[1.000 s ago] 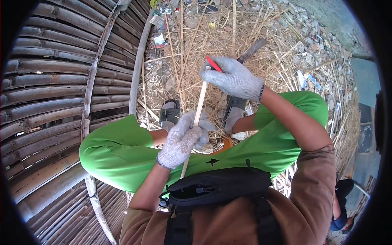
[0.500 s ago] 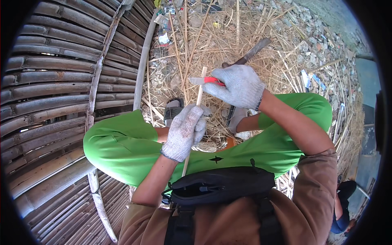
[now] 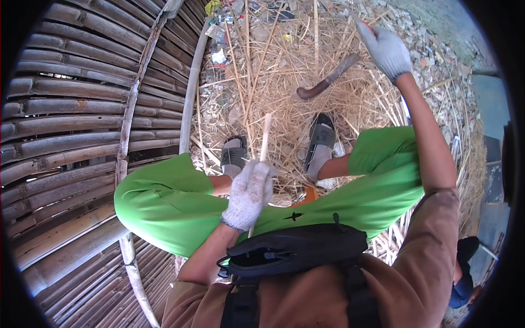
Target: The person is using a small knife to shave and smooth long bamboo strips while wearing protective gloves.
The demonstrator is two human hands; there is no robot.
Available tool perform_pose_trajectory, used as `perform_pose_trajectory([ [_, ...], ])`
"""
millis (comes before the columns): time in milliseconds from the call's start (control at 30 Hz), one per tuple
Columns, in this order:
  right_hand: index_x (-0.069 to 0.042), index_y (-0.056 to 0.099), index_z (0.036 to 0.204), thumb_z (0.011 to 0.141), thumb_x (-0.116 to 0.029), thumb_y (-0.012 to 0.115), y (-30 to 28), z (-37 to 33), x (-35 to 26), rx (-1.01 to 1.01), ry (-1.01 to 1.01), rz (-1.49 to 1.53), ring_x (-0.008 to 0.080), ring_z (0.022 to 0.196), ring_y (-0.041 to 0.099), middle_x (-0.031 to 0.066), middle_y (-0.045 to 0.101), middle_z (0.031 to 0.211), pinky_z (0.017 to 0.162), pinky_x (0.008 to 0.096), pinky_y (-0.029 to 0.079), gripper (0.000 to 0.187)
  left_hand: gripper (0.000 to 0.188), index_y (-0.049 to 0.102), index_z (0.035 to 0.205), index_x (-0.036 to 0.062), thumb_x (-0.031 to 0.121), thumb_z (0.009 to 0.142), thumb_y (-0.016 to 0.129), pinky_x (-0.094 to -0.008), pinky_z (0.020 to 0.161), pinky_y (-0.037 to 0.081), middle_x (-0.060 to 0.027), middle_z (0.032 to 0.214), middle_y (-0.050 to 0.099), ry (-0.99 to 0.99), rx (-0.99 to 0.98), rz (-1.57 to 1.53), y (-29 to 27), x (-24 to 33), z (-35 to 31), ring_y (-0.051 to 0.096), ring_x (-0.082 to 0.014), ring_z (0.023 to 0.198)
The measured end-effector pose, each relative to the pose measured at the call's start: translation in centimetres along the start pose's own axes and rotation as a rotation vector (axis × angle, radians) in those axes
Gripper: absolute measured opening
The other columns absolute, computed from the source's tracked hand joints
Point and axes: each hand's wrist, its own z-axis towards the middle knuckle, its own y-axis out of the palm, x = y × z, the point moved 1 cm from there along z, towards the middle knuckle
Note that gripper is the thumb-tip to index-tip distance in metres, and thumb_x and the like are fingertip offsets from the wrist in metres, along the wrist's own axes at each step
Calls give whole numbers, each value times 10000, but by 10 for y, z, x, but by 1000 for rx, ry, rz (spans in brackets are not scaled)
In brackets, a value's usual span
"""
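My left hand point(image 3: 249, 194), in a white knit glove with a dirty back, is closed around a thin pale bamboo strip point(image 3: 266, 135). The strip stands up past my fingers between my feet, and its lower end runs down toward the black bag at my waist. Out at the upper right, my gloved right hand point(image 3: 386, 52) grips a knife point(image 3: 373, 30). Only a little of its red handle shows by the thumb, with the blade blurred beyond. The knife is well apart from the strip.
A machete point(image 3: 328, 79) with a curved brown handle lies on the shavings-covered ground. A slatted bamboo wall point(image 3: 71, 117) rises along my left. My sandals point(image 3: 320, 136) rest below the machete. Another person point(image 3: 465, 270) is partly visible at the lower right edge.
My right hand has swung up and right with the knife, away from the strip it was touching. My left hand has dropped slightly, still holding the strip.
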Motion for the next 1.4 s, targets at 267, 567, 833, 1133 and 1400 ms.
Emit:
perform_pose_trajectory([
  [267, -22, 756, 992, 1048, -681, 518, 63, -108, -108, -368, -346, 317, 405, 861, 763, 213, 759, 870, 798, 522, 585, 703, 299, 622, 1142, 79, 364, 1170, 538, -259, 431, 240, 69, 675, 369, -9, 45, 13, -5, 11, 7, 324, -54, 491],
  [567, -108, 704, 848, 1007, -539, 675, 81, -139, -129, -426, -650, 196, 381, 723, 728, 140, 704, 734, 657, 523, 557, 460, 274, 630, 1200, 70, 327, 1180, 538, -237, 514, 388, 26, 778, 500, -36, -22, -95, -5, 0, 16, 463, -49, 619],
  [833, -115, 756, 887, 1031, -695, 533, 77, -122, -122, -401, -640, 31, 364, 768, 777, 163, 762, 775, 728, 522, 619, 637, 262, 631, 1168, 79, 320, 1185, 527, -233, 509, 382, 49, 770, 496, 6, -35, 57, -5, 8, 13, 454, -33, 605],
  [1133, -29, 764, 1028, 1045, -757, 448, 21, -35, -28, -158, -47, 158, 382, 902, 778, 230, 771, 902, 842, 478, 595, 794, 274, 572, 1283, 55, 302, 1194, 492, -241, 477, 386, 24, 742, 493, -56, -98, -92, -11, 12, 3, 467, -65, 554],
  [1400, -73, 748, 979, 1035, -542, 624, 78, -134, -124, -454, -576, 243, 370, 753, 740, 172, 721, 798, 701, 502, 565, 488, 267, 596, 1246, 84, 332, 1174, 527, -237, 475, 401, 25, 750, 533, 66, -7, 34, -8, 16, 8, 502, -71, 557],
])
